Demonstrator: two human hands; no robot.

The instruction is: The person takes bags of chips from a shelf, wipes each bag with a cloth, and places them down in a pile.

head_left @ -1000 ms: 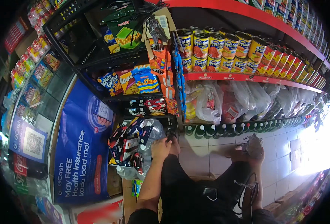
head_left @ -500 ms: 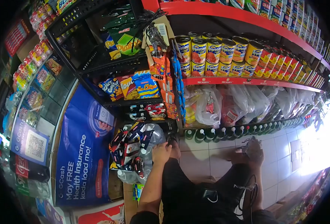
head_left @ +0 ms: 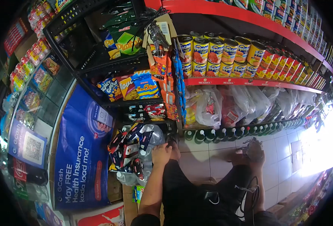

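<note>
My left hand (head_left: pixel 162 154) rests on my left knee, fingers lightly bent and holding nothing, just right of black snack packs (head_left: pixel 130 148) and clear plastic bottles (head_left: pixel 123 177). Beyond it shows my left foot (head_left: pixel 174 150). On the right, over my other leg, my right hand (head_left: pixel 257 157) is closed around a crumpled grey bundle (head_left: pixel 252 146) with a frayed top; what it is made of is hard to tell. A dark cord (head_left: pixel 255 192) hangs along my right forearm.
Black racks (head_left: pixel 110 103) hold chip bags. Right of them, a red-edged shelf (head_left: pixel 226 81) carries stacked cans (head_left: pixel 228 52), above plastic bags (head_left: pixel 209 107) and a row of dark bottles (head_left: pixel 230 133) on the tiled floor (head_left: pixel 194 162). A blue poster (head_left: pixel 83 150) stands left.
The view has tilted and shifted slightly, so the shelves and cans sit a little lower than in the earliest frame. Both hands keep nearly the same places, the grey bundle still in my right hand.
</note>
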